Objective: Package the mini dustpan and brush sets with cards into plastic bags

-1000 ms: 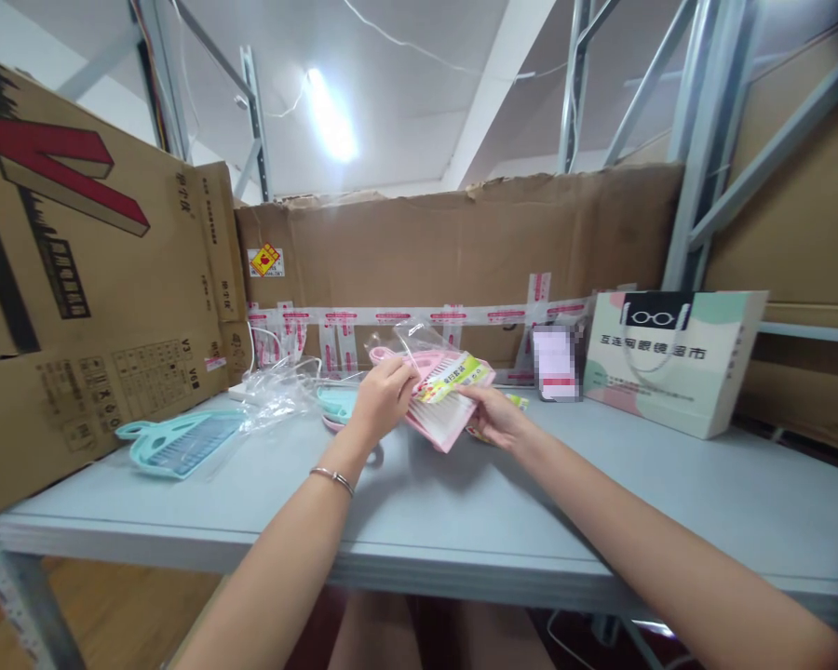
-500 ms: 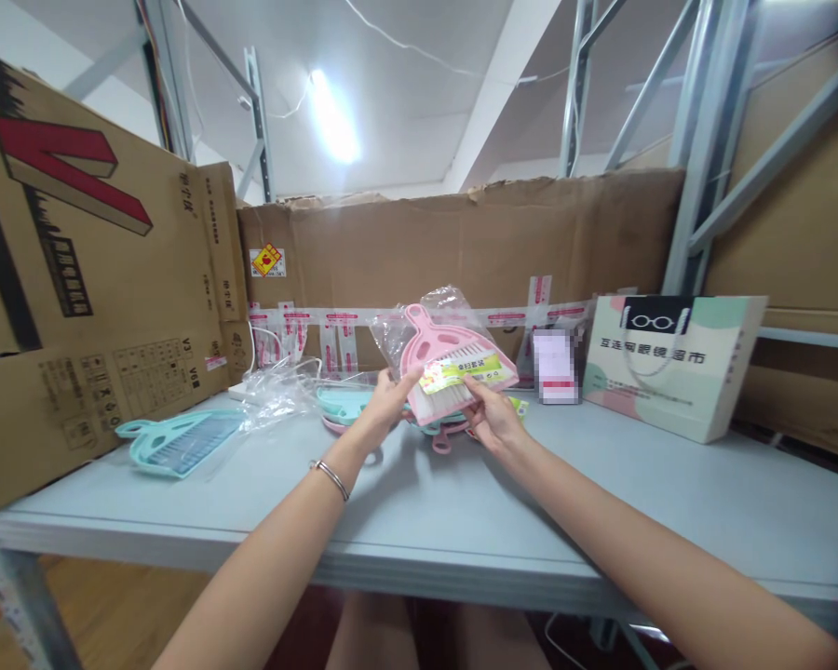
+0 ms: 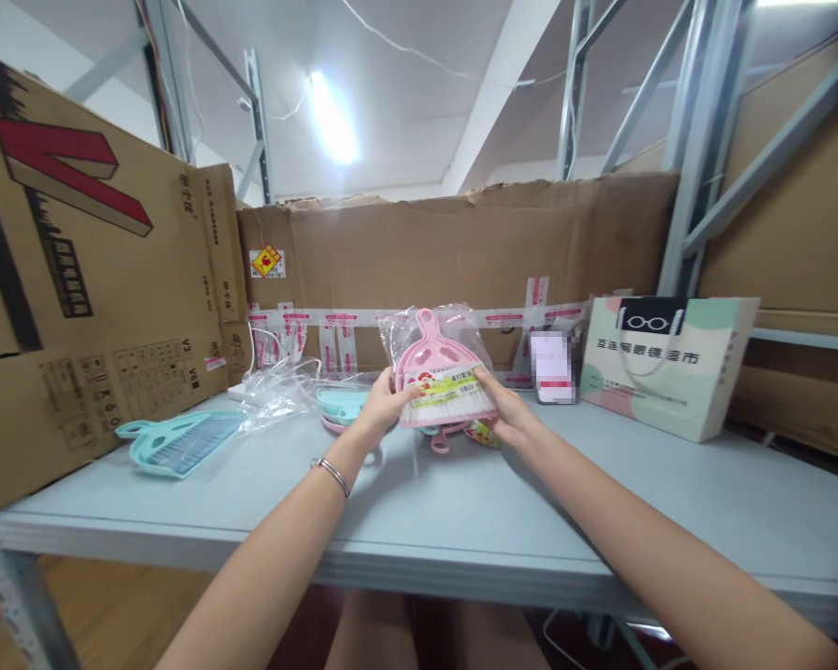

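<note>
A pink dustpan and brush set (image 3: 433, 354) in a clear plastic bag is held up above the table, handle upward, its label facing me. My left hand (image 3: 385, 402) is closed on its left edge, thumb in front. On the opposite edge my right hand (image 3: 508, 406) grips it by the label's end. Behind and below lie more dustpans, a turquoise one (image 3: 341, 402) at left and a pink handle (image 3: 439, 445) underneath; the held set hides most of them. Farther left a turquoise dustpan with a brush (image 3: 182, 445) rests on the table.
Crumpled clear plastic (image 3: 279, 395) lies beside the turquoise dustpan on the grey table (image 3: 461, 521). A phone (image 3: 554, 368) with a blurred screen stands at the back, next to a paper bag (image 3: 663, 372). Cardboard boxes (image 3: 112, 279) wall the left and back; metal posts rise behind.
The pink set has turned from tilted to nearly upright, its label now level. My right hand has shifted from the label's lower edge to the set's right side.
</note>
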Available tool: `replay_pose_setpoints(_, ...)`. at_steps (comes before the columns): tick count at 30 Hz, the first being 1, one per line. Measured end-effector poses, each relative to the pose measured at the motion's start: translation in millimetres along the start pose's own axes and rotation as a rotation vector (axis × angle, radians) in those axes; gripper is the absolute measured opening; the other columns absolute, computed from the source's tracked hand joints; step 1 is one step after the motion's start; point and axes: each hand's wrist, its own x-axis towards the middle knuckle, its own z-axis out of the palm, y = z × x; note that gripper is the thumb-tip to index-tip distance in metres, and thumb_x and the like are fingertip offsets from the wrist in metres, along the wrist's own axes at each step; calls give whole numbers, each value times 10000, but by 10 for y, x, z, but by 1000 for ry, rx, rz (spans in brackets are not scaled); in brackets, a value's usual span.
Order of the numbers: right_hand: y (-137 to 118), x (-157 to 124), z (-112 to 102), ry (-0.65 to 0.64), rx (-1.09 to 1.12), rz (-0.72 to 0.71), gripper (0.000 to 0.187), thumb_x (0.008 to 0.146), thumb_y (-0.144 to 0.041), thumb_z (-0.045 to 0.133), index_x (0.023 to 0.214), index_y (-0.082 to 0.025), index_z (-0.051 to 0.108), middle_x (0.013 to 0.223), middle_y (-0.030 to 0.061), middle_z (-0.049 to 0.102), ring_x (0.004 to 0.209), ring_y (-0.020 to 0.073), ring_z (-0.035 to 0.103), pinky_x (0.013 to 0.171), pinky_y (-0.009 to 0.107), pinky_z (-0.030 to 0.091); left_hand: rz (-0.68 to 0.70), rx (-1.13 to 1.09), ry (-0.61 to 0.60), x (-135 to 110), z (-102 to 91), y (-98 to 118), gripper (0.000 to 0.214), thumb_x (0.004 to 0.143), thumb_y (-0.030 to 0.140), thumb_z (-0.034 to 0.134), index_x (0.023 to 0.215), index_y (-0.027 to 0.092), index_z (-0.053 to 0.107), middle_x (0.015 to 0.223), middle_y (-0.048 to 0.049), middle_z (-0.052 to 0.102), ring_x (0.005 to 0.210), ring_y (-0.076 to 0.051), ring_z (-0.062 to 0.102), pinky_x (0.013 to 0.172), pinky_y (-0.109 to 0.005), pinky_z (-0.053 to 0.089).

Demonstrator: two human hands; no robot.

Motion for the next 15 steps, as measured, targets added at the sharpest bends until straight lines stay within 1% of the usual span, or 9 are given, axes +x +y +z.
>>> replay_pose_setpoints(2, -35, 43, -31, -148, 47, 31, 68, 742, -168, 620, 803, -142, 604, 698, 42, 702, 627, 147, 656, 578, 251, 548, -28, 2, 8, -13, 13, 32, 396, 642, 157, 695, 997, 146, 520, 1008, -97, 647, 867, -192, 631, 782, -337, 514)
replay_pose_setpoints(3, -46, 58, -43, -195, 45, 36, 61, 741, -121, 599, 800, -136, 603, 697, 45, 703, 640, 151, 661, 600, 259, 555, -55, 3, 33, -16, 16, 47, 370, 640, 127, 673, 978, 145, 525, 974, -89, 653, 838, -184, 635, 756, -322, 518)
replay_pose_setpoints(5, -53, 75, -61, -233, -2, 43, 114, 718, -37, 572, 779, -130, 600, 655, 38, 693, 616, 149, 659, 593, 253, 556, -119, 3, 97, -10, 17, 72, 299, 637, 83, 621, 917, 141, 536, 882, -75, 664, 764, -172, 640, 696, -298, 521)
replay_pose_setpoints(8, -32, 91, -73, -195, -62, 45, 134, 710, -3, 570, 748, -128, 599, 602, 29, 676, 559, 142, 647, 558, 239, 552, -180, -3, 167, 15, 11, 75, 189, 640, 81, 584, 820, 133, 553, 771, -72, 664, 684, -167, 635, 617, -269, 511)
replay_pose_setpoints(11, 0, 109, -74, -101, -77, 42, 64, 752, -64, 585, 738, -123, 603, 591, 34, 673, 529, 133, 637, 535, 233, 549, -199, 24, 208, 48, 1, 21, 94, 677, 152, 603, 764, 120, 584, 725, -86, 663, 662, -165, 626, 577, -247, 495)
replay_pose_setpoints(14, 22, 116, -74, -37, -109, 75, 6, 761, -114, 611, 758, -116, 606, 595, 40, 675, 506, 130, 629, 486, 232, 538, -209, 84, 232, 67, -14, -44, 139, 696, 237, 632, 750, 112, 605, 692, -83, 660, 653, -166, 622, 544, -231, 476)
replay_pose_setpoints(15, 25, 113, -75, -20, -120, 87, 22, 755, -127, 623, 763, -115, 607, 595, 41, 675, 500, 131, 627, 465, 230, 530, -211, 98, 229, 65, -18, -53, 167, 695, 262, 643, 757, 111, 608, 687, -80, 661, 653, -167, 622, 533, -227, 470)
